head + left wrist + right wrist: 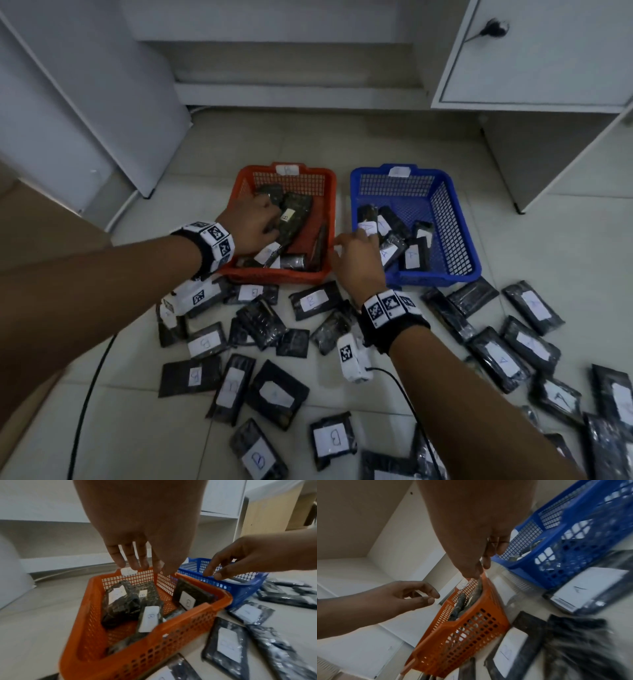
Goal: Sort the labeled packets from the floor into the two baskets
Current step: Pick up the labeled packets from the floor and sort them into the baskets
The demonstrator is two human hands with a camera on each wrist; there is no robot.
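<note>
Baskets: two; hands: two

I have the orange plastic mesh basket and the blue plastic mesh basket side by side on the pale tiled floor, the orange one on the left, with a narrow gap between them. Black wrapped packets with white paper labels lie scattered on the floor in front of both baskets and out to the right of the blue one; more lie inside each basket. White cabinets stand behind the baskets and to either side. My left hand hangs over the orange basket's inside. My right hand is at the blue basket's near left corner.
</note>
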